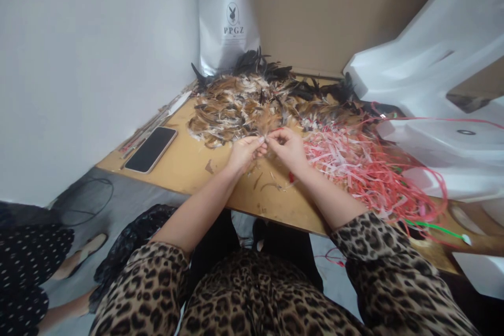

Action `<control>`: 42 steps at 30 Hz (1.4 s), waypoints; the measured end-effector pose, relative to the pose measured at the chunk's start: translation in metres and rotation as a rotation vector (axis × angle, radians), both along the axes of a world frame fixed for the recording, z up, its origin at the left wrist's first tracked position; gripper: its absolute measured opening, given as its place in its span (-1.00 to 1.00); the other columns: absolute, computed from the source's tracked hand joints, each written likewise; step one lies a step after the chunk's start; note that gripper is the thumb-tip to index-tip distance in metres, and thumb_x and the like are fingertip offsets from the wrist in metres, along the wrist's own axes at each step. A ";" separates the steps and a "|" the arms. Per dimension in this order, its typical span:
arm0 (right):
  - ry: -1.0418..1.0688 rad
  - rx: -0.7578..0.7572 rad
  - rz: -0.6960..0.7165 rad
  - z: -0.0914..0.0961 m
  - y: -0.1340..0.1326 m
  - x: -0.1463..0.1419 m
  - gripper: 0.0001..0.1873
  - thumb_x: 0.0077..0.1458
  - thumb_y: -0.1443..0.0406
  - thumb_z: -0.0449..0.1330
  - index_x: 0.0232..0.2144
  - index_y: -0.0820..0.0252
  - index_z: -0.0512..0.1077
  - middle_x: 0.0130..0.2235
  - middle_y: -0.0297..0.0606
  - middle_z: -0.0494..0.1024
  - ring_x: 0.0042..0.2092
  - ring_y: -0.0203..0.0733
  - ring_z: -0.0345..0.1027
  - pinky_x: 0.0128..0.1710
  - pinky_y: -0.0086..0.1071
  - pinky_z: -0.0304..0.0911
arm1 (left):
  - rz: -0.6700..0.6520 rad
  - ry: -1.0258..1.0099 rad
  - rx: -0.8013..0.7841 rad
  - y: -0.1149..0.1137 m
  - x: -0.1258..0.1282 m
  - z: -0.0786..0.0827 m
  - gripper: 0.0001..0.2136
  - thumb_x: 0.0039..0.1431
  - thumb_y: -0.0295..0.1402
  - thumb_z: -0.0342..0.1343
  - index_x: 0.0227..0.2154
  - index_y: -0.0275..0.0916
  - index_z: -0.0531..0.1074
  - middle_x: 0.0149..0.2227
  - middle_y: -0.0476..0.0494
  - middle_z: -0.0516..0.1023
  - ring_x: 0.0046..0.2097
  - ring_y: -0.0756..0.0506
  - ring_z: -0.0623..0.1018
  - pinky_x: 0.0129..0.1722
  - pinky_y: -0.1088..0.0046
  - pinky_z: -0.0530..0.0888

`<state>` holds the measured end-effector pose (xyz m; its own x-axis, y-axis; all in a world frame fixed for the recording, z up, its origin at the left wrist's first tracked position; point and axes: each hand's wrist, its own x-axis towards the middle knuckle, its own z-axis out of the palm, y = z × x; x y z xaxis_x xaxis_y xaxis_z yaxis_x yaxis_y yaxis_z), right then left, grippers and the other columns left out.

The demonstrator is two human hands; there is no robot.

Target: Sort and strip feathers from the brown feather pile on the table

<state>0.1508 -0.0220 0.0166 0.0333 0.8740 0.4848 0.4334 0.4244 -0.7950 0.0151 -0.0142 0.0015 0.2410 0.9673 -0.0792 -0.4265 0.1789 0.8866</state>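
My left hand (244, 151) and my right hand (289, 147) meet over a wooden table (185, 165), fingers pinched together at the near edge of a big pile of brown, white and black feathers (252, 100). Both hands pinch a small bunch of feathers between them. A red strip shows at my right fingertips. A heap of red and pink strips (354, 160) lies just right of my right hand. A few loose feathers lie on the table under my wrists.
A phone (151, 149) lies face up at the table's left. A silver bag (228, 16) and cardboard stand behind the feathers. White foam pieces (444, 94) crowd the right. Another person's legs (59, 268) show at lower left on the floor.
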 end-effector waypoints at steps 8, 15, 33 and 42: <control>0.234 -0.237 0.071 -0.004 0.006 -0.001 -0.82 -0.18 0.21 0.25 -0.52 0.22 0.48 -0.49 -0.30 0.52 -0.46 -0.31 0.32 -0.38 -0.39 0.25 | -0.025 -0.057 -0.070 0.003 0.000 -0.001 -0.87 -0.07 -0.38 0.23 -0.50 -0.37 0.44 -0.55 -0.04 0.47 -0.57 0.17 0.39 -0.54 0.69 0.30; 0.171 -0.138 0.043 -0.009 0.008 0.000 -0.85 -0.18 0.23 0.25 -0.54 0.21 0.45 -0.50 -0.33 0.47 -0.44 -0.32 0.28 -0.38 -0.39 0.23 | -0.060 -0.094 -0.150 0.004 0.000 -0.001 -0.92 -0.03 -0.45 0.20 -0.51 -0.38 0.44 -0.58 -0.03 0.45 -0.58 0.19 0.39 -0.56 0.73 0.31; 0.377 -0.354 0.396 0.012 0.008 0.025 -0.63 -0.19 0.28 0.23 -0.22 0.14 0.33 -0.30 -0.36 0.47 -0.54 -0.44 0.19 -0.56 -0.50 0.13 | -0.151 -0.029 -0.052 0.002 -0.005 0.001 -0.74 -0.20 -0.30 0.31 -0.54 -0.39 0.40 -0.60 0.02 0.42 -0.62 0.20 0.34 -0.61 0.74 0.24; 0.234 -0.444 0.652 0.002 0.013 0.014 -0.83 -0.21 0.26 0.19 -0.65 0.23 0.29 -0.64 -0.39 0.36 -0.55 -0.38 0.18 -0.48 -0.47 0.16 | -0.315 0.075 0.006 -0.003 -0.006 0.001 -0.72 -0.13 -0.23 0.26 -0.55 -0.39 0.40 -0.60 0.01 0.40 -0.64 0.21 0.28 -0.67 0.73 0.16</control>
<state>0.1651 -0.0086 0.0188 -0.4901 0.8615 0.1329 0.0109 0.1585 -0.9873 0.0086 -0.0175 0.0026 0.5226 0.8463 -0.1031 -0.2839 0.2868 0.9149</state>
